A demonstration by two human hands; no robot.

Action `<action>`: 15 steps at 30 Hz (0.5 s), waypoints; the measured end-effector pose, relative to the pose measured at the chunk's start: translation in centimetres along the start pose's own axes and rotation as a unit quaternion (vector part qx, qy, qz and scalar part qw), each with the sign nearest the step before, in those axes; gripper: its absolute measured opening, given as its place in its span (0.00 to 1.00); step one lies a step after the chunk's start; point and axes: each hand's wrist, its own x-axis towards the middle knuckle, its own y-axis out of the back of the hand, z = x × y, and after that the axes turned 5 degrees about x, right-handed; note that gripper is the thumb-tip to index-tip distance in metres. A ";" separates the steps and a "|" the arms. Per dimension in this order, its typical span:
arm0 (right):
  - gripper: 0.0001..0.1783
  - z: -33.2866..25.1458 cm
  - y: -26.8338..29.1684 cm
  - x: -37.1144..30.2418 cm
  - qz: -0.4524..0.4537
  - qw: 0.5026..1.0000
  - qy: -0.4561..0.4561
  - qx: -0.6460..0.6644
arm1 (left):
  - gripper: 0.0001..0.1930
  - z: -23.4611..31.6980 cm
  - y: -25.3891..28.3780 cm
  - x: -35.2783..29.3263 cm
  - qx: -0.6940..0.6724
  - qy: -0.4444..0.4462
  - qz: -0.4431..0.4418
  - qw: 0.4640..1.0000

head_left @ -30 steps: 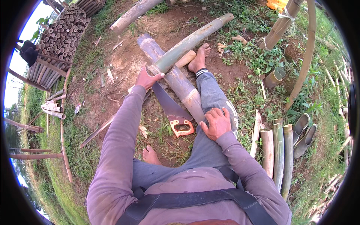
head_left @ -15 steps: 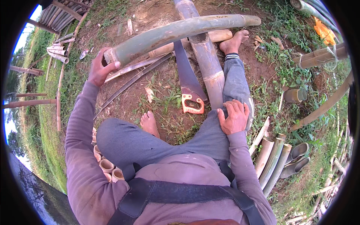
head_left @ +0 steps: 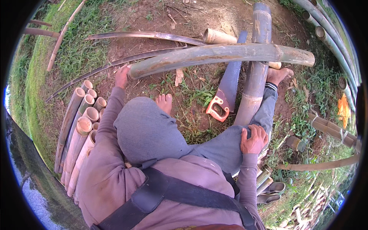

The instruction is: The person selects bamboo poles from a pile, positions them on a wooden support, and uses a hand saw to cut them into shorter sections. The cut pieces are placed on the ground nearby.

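A thick green bamboo pole [head_left: 214, 54] lies crosswise in front of me, its middle over a greyish bamboo log [head_left: 251, 90] that runs away from me. My left hand [head_left: 122, 76] grips the pole's left end, low over the soil; part of the fingers is hidden. My right hand [head_left: 253, 138] rests on my right knee, fingers laid over the trouser cloth and holding nothing. Between my legs and the log lies a handsaw with an orange handle [head_left: 217, 109], its dark blade [head_left: 230, 82] passing under the pole. A short pale bamboo piece [head_left: 218, 36] lies beyond the pole.
Split bamboo strips [head_left: 153, 35] lie on the ground ahead and to the left. Cut bamboo tubes [head_left: 78, 130] are stacked by my left side. Long poles [head_left: 333, 42] and an orange bag [head_left: 344, 111] are at the far right. Dark shoes [head_left: 270, 191] stand near several tubes.
The left end of the bamboo pole has come down nearer the ground along with my left hand. The view has shifted, showing more of the stacked tubes. My right hand stays on the knee.
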 end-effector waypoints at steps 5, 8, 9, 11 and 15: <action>0.18 -0.1 -0.5 -0.3 -0.025 0.998 -0.007 -0.051 | 0.30 9.3 -6.9 -0.2 0.314 -0.203 0.095 0.923; 0.18 -0.9 -0.1 0.0 -0.030 0.998 -0.007 -0.054 | 0.31 14.6 -9.4 2.1 0.481 -0.218 -0.019 0.849; 0.18 -0.8 0.0 0.1 -0.030 0.998 0.001 -0.055 | 0.32 14.4 -10.2 3.5 0.524 -0.263 -0.009 0.810; 0.18 -1.2 0.1 0.5 -0.039 0.998 0.003 -0.056 | 0.34 14.3 -12.2 5.8 0.599 -0.355 0.009 0.718; 0.17 -1.1 0.1 0.5 -0.039 0.997 -0.008 -0.059 | 0.35 16.7 -15.5 7.8 0.703 -0.298 -0.091 0.640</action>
